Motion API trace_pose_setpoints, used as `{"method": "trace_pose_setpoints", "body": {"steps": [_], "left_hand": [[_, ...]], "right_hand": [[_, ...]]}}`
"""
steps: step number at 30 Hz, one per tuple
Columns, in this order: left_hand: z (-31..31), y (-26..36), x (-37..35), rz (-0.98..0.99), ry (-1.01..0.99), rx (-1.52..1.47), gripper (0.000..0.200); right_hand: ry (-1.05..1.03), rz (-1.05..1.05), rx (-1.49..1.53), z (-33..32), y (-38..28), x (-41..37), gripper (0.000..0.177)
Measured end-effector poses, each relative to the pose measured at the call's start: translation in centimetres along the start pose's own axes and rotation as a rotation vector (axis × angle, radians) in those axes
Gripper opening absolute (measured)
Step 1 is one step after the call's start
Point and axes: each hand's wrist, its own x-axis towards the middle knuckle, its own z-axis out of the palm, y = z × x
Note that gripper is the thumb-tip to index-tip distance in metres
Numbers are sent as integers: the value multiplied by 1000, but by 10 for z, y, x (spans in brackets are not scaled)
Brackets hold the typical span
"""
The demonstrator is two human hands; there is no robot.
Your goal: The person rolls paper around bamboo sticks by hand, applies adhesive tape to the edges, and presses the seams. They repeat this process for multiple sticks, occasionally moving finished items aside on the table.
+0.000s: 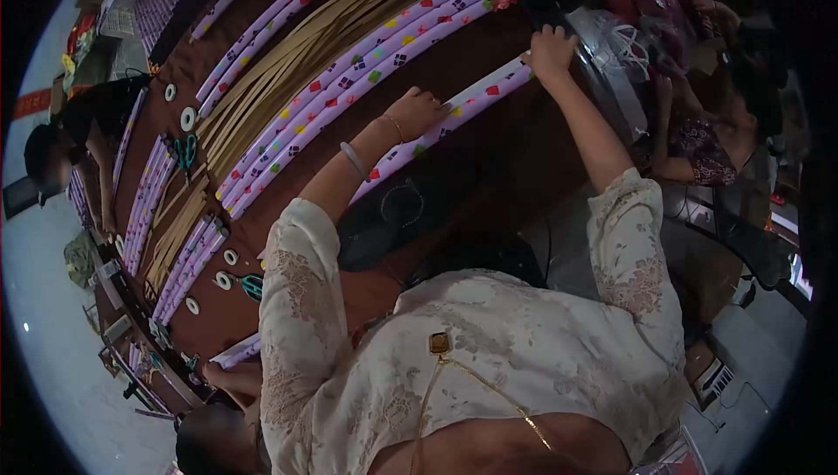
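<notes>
On the brown table [502, 148], apart from the stacked rolls [349, 82]: purple patterned roll [484, 92], lying slantwise. Left hand [415, 113] laid flat on its middle, fingers close together and extended. Right hand [550, 51] at its far end, fingers curled around the tube. Scissors [185, 154] and tape rings [188, 117] well to the left.

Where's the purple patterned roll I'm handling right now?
The purple patterned roll lies diagonally on the brown table, upper centre of the head view, with the left hand on its middle and the right hand at its far end.
</notes>
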Motion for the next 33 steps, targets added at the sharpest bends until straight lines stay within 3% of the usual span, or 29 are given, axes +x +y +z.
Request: {"method": "trace_pose_setpoints", "body": {"steps": [3,10,15,19,21,22,23,25,27,33], "left_hand": [[-3,-1,6,44,-10,25,38],[-2,-3,40,59,171,52,28],[-6,-1,70,48,240,105,27],[-13,4,99,-68,352,31,22],[-17,12,117,-370,311,-89,16],[-11,14,128,-454,521,-181,12],[-5,15,140,-454,524,-184,12],[0,19,161,-649,468,-404,14],[0,20,171,-638,561,-451,15],[-7,17,182,-739,400,-527,19]], "right_hand": [[-62,-8,90,-5,1,-1,37],[-43,29,124,1,1,-2,34],[41,0,142,6,3,-3,40],[100,-5,171,12,9,-8,39],[170,-6,214,21,13,-13,40],[218,6,253,26,15,-16,42],[265,18,292,31,16,-19,44],[250,48,302,34,15,-24,44],[344,72,378,38,16,-26,46],[346,73,379,42,16,-30,46]]}}
